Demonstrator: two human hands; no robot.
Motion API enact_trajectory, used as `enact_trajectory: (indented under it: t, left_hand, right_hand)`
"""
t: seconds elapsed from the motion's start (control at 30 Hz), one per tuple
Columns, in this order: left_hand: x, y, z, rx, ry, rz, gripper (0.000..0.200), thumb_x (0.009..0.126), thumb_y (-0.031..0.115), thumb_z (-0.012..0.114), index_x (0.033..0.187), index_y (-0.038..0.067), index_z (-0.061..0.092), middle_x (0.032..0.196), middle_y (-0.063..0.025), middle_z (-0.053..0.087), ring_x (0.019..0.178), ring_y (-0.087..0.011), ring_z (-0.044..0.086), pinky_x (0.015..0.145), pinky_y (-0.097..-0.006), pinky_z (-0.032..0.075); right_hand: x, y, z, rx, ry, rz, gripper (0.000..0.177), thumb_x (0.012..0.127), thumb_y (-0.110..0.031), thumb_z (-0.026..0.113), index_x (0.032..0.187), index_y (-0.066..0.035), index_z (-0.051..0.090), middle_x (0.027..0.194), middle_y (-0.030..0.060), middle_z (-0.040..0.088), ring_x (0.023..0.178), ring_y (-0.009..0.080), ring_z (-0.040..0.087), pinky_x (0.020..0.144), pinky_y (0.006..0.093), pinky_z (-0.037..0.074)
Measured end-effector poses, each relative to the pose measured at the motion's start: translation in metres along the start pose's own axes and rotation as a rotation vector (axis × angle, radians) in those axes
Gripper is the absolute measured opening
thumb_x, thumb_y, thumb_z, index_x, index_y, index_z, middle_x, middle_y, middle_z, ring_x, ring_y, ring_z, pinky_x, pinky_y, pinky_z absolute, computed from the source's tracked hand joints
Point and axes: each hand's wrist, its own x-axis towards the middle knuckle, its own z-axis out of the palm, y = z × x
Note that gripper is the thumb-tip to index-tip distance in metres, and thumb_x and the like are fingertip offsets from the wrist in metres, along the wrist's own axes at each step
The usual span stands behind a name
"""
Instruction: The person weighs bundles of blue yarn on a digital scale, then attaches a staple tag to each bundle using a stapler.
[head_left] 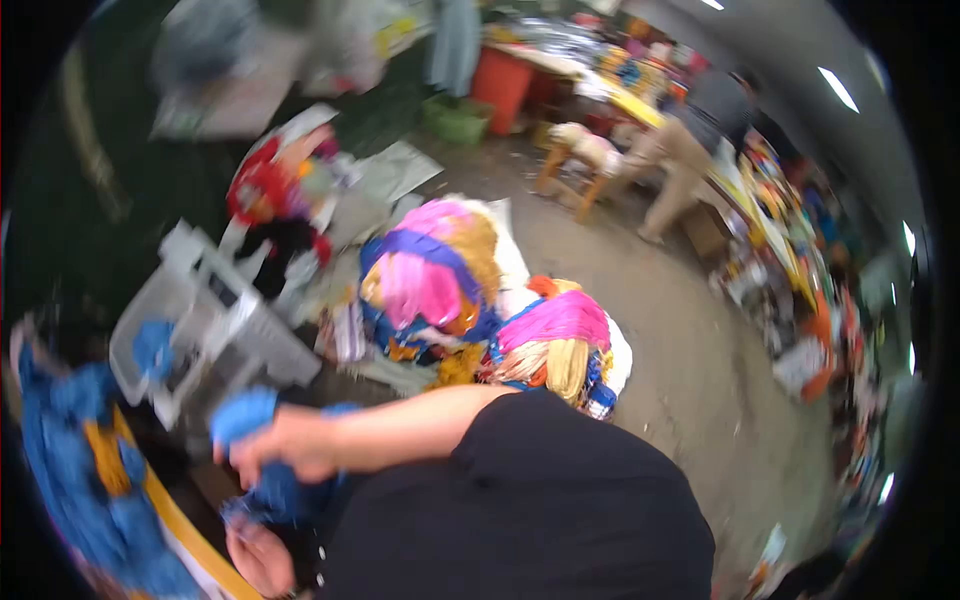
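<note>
My right hand (290,440) is closed round a bunch of blue cloth (285,495), with part of it sticking out above the fingers. Below it, my left hand (258,560) pinches the frayed lower end of the same cloth. Motion blurs both hands somewhat. To the left, more blue cloth (75,470) lies heaped along a table with a yellow edge (165,510), an orange-yellow piece (108,455) among it. Just beyond my right hand stands a translucent plastic crate (250,340) with a blue piece (153,348) showing inside.
Two big bundles of coloured cloth, one round (425,275) and one pink and cream (560,335), sit on the floor. A red heap (265,185) lies behind the crate. Farther off, a person (690,130) bends over a long cloth-covered table near a wooden stool (575,175).
</note>
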Motion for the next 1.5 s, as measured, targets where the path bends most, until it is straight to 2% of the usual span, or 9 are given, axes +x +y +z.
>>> enact_trajectory:
  t: [0.1, 0.3, 0.43, 0.67, 0.9, 1.07, 1.13, 1.27, 1.5]
  left_hand:
    - [-0.013, 0.027, -0.053, -0.145, -0.268, 0.069, 0.011, 0.097, 0.007, 0.044, 0.087, 0.010, 0.045, 0.069, 0.0030, 0.045, 0.063, -0.0050, 0.049, 0.060, -0.0195, 0.045]
    - [0.006, -0.001, -0.156, 0.316, 0.654, 0.195, 0.015, 0.091, 0.020, 0.055, 0.079, 0.016, 0.047, 0.056, 0.0083, 0.033, 0.045, -0.0046, 0.030, 0.041, -0.0202, 0.024]
    - [0.012, -0.034, -0.146, 0.609, 0.643, -0.081, 0.016, 0.085, 0.016, 0.059, 0.074, 0.017, 0.047, 0.054, 0.0100, 0.032, 0.041, -0.0041, 0.027, 0.039, -0.0214, 0.020]
    - [0.030, -0.055, -0.126, 1.058, 0.582, -0.303, 0.029, 0.081, 0.033, 0.071, 0.084, 0.004, 0.066, 0.058, 0.0041, 0.044, 0.043, -0.0054, 0.035, 0.039, -0.0232, 0.023]
    - [0.054, -0.065, -0.151, 1.691, 0.544, -0.180, 0.033, 0.073, 0.033, 0.074, 0.084, 0.002, 0.069, 0.075, -0.0138, 0.066, 0.070, -0.0196, 0.063, 0.069, -0.0326, 0.049]
    - [0.054, -0.076, -0.188, 1.463, 0.450, -0.112, 0.025, 0.081, 0.028, 0.069, 0.072, 0.006, 0.060, 0.066, -0.0049, 0.060, 0.056, -0.0151, 0.055, 0.054, -0.0321, 0.046]
    - [0.048, -0.068, -0.189, 0.761, 0.458, -0.351, 0.014, 0.085, 0.021, 0.064, 0.078, 0.010, 0.058, 0.061, 0.0020, 0.049, 0.050, -0.0076, 0.043, 0.046, -0.0247, 0.035]
    - [0.012, -0.039, -0.165, 0.134, 0.586, 0.066, 0.010, 0.091, 0.017, 0.056, 0.082, 0.017, 0.050, 0.061, 0.0070, 0.041, 0.048, -0.0037, 0.034, 0.042, -0.0188, 0.026]
    - [-0.002, -0.045, -0.167, 0.211, 0.857, 0.135, 0.012, 0.092, 0.023, 0.050, 0.082, 0.017, 0.049, 0.059, 0.0059, 0.044, 0.045, -0.0062, 0.036, 0.042, -0.0212, 0.027]
  right_hand:
    - [0.006, -0.036, -0.032, 0.156, 0.132, 0.057, 0.029, 0.075, -0.006, 0.062, 0.102, 0.002, 0.058, 0.075, 0.0077, 0.060, 0.069, 0.0202, 0.063, 0.075, 0.0380, 0.052]
    - [-0.012, -0.097, -0.086, 0.491, 0.032, -0.044, 0.030, 0.090, -0.020, 0.057, 0.114, -0.004, 0.050, 0.071, -0.0024, 0.042, 0.067, 0.0110, 0.044, 0.075, 0.0306, 0.042]
    - [-0.012, -0.114, -0.102, 0.487, 0.065, -0.148, 0.024, 0.093, -0.018, 0.054, 0.111, -0.002, 0.055, 0.072, -0.0028, 0.045, 0.070, 0.0113, 0.045, 0.077, 0.0277, 0.040]
    - [0.001, -0.113, -0.096, 0.459, 0.151, -0.187, 0.022, 0.090, -0.010, 0.058, 0.108, 0.000, 0.053, 0.072, -0.0004, 0.047, 0.071, 0.0121, 0.046, 0.078, 0.0282, 0.041]
    - [0.008, -0.114, -0.094, 0.435, 0.125, -0.121, 0.023, 0.093, -0.015, 0.054, 0.110, 0.000, 0.054, 0.073, 0.0010, 0.048, 0.073, 0.0149, 0.048, 0.080, 0.0303, 0.041]
    - [0.019, -0.118, -0.091, 0.381, 0.110, -0.116, 0.023, 0.095, -0.016, 0.052, 0.111, 0.001, 0.052, 0.074, 0.0020, 0.047, 0.074, 0.0157, 0.047, 0.081, 0.0302, 0.041]
    - [0.026, -0.119, -0.086, 0.366, 0.103, -0.087, 0.023, 0.096, -0.016, 0.051, 0.110, 0.002, 0.052, 0.073, 0.0022, 0.047, 0.073, 0.0159, 0.047, 0.081, 0.0307, 0.042]
    - [0.048, -0.121, -0.074, 0.273, 0.060, -0.057, 0.023, 0.096, -0.016, 0.050, 0.109, 0.003, 0.053, 0.073, 0.0019, 0.046, 0.072, 0.0162, 0.048, 0.085, 0.0322, 0.041]
    - [0.082, -0.119, -0.025, 0.364, -0.057, 0.036, 0.021, 0.093, -0.013, 0.053, 0.107, 0.002, 0.051, 0.071, 0.0018, 0.047, 0.071, 0.0157, 0.047, 0.081, 0.0310, 0.040]
